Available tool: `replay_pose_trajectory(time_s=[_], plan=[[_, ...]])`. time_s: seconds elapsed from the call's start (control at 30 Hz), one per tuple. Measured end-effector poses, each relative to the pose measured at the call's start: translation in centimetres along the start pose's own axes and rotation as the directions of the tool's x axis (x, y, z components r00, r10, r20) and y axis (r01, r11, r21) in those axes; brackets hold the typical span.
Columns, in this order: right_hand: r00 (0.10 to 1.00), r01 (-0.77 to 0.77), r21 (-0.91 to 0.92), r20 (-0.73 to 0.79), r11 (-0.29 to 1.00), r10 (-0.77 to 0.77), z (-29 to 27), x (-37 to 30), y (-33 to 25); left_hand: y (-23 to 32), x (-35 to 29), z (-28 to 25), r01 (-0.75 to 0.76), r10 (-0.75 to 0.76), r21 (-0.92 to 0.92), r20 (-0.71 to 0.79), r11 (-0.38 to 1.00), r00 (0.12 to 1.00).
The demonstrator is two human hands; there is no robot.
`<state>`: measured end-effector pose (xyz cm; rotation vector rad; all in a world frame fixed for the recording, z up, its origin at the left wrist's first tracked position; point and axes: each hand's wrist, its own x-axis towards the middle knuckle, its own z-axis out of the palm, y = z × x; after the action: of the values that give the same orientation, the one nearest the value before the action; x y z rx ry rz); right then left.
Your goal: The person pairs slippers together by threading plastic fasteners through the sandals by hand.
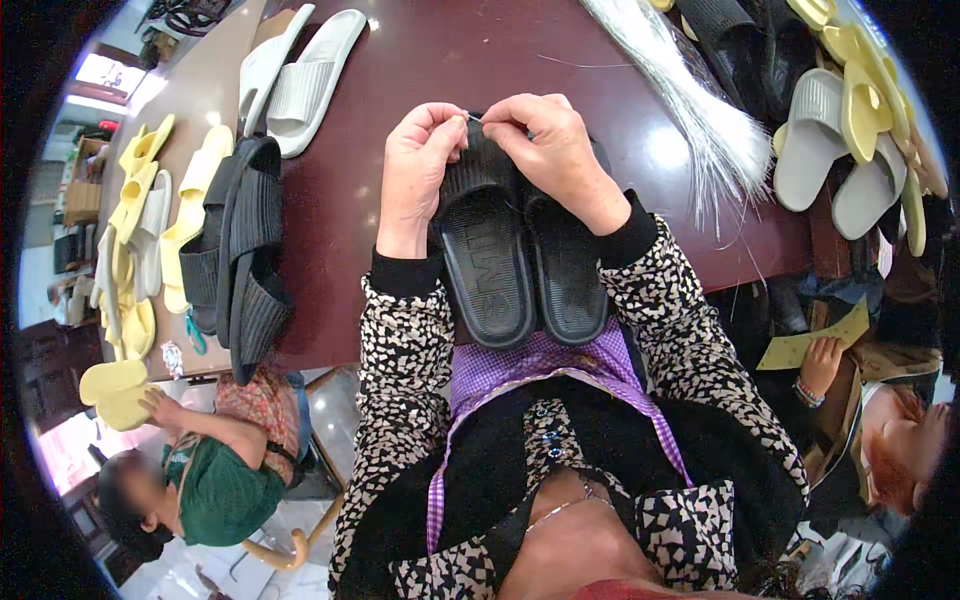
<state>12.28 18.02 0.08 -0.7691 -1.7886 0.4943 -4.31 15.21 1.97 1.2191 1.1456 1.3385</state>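
Observation:
A pair of black slide sandals lies side by side at the table's near edge, toes pointing away: the left sandal (485, 262) and the right sandal (570, 270), partly behind my right forearm. Above their toe ends, my left hand (418, 155) and my right hand (553, 145) face each other with fingertips pinched. Between them runs a short, thin pale strand (474, 118), gripped from both sides. Whether it passes through the sandals' straps is hidden by my fingers.
A bundle of white strands (690, 115) lies to the right on the dark red table (430, 50). White slides (315, 85) sit far left, black slides (255, 240) below them. Grey slides (812, 130) and yellow ones pile at right. Co-workers sit on both sides, each holding yellow pieces.

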Motion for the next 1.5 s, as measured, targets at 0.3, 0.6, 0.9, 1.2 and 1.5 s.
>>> replay_pose_trajectory(time_s=[0.3,0.6,0.9,1.2,1.5], plan=[[1.000,0.002,-0.015,0.019,1.000,-0.002,0.03,-0.12,0.03,-0.22,0.07,-0.23,0.010,-0.010,-0.013,0.016,1.000,1.000],[1.000,0.006,-0.013,-0.006,1.000,-0.006,0.12,-0.29,-0.08,-0.14,-0.12,0.14,0.024,-0.024,0.021,0.022,0.999,0.999],[0.999,-0.036,0.004,-0.005,0.999,0.036,0.09,-0.40,-0.26,-0.54,0.02,-0.36,0.031,-0.031,-0.084,0.007,0.996,1.000],[1.000,0.004,-0.018,-0.014,1.000,-0.004,0.06,-0.38,-0.37,-0.23,-0.16,0.07,0.019,-0.018,-0.034,0.003,0.999,1.000],[1.000,-0.006,-0.027,-0.017,1.000,0.005,0.11,-0.58,-0.20,-0.51,-0.22,0.30,0.030,-0.030,-0.013,0.015,0.999,0.999]])
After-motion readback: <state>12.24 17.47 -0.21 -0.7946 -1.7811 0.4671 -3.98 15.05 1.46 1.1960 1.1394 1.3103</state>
